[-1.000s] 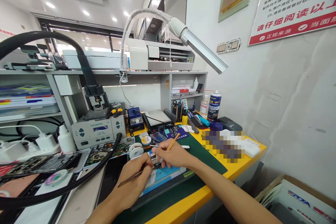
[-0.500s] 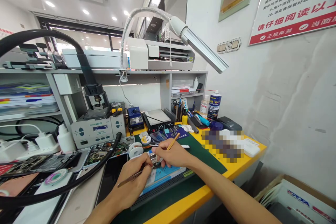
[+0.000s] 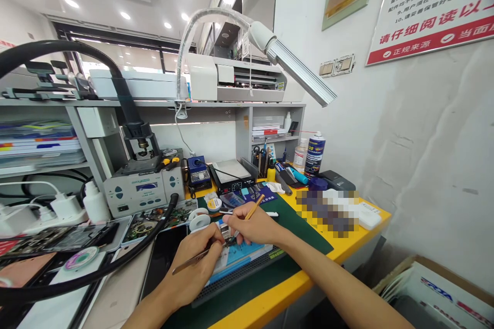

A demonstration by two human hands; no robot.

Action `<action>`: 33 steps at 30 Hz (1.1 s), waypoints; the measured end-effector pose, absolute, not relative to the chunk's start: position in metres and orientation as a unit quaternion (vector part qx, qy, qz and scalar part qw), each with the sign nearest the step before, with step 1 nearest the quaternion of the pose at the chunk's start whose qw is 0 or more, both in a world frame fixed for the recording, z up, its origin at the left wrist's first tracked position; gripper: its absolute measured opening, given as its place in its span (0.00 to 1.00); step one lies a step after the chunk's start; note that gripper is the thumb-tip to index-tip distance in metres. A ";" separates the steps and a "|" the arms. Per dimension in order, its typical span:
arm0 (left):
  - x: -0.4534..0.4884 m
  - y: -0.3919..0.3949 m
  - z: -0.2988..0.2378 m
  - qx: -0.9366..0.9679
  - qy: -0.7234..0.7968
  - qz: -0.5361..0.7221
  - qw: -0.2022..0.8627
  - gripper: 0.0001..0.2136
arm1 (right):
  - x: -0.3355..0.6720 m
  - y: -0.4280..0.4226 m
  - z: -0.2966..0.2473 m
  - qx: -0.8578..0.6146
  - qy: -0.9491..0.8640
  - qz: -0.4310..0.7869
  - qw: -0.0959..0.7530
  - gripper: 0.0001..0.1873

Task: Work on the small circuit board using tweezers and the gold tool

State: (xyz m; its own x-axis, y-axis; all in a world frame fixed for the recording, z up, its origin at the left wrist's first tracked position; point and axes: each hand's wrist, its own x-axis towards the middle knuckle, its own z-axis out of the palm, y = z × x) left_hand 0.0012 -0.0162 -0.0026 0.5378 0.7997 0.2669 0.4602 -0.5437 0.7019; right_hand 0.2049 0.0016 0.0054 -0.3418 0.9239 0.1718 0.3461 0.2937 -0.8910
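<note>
Grips look unchanged: left hand (image 3: 194,245) holds tweezers (image 3: 189,263), tail to eight o'clock; right hand (image 3: 252,229) holds golden tool (image 3: 255,207), tail to one; work seems steady.

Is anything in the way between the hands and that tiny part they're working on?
Nothing that I can see. The left hand, holding a slim brown tool, and the right hand, holding a gold-coloured tool, are right beside the small part between them, though it is partly hidden from view.

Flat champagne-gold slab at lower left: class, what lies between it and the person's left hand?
The head view shows a glossy black, flat rectangular panel between the champagne-gold slab and the left hand.
</note>
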 end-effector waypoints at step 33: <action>0.000 -0.017 -0.002 0.837 0.385 0.281 0.269 0.11 | 0.207 0.001 0.005 -0.448 -0.722 0.389 0.357 0.24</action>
